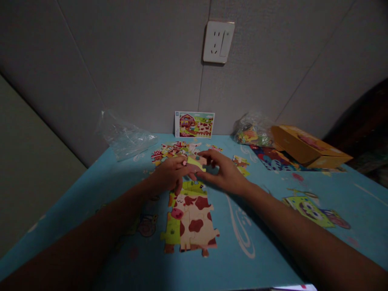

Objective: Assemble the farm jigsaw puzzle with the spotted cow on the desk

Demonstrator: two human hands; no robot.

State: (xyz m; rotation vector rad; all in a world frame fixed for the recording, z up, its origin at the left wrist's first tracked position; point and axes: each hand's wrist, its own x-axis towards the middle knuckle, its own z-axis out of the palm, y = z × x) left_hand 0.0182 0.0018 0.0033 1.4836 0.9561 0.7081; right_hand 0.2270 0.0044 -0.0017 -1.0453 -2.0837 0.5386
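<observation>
Both of my hands meet over the middle of the table around a yellow-green and pinkish jigsaw piece [196, 163]. My left hand [169, 173] has its fingers closed on the piece's left side. My right hand [223, 171] pinches its right side between thumb and fingers. Just below them lies a joined section of puzzle [195, 220] showing a brown-and-white cow on green. Behind my hands, several loose puzzle pieces [172, 148] are heaped, partly hidden by my fingers. More pieces [241, 162] lie right of my right hand.
A picture card [195, 124] of a farm leans on the wall below a socket [218, 42]. A clear plastic bag [127, 139] lies at left. Another bag [254, 131] with pieces inside sits beside an orange box [309, 145] at right. The blue tabletop [266, 250] is cartoon-printed.
</observation>
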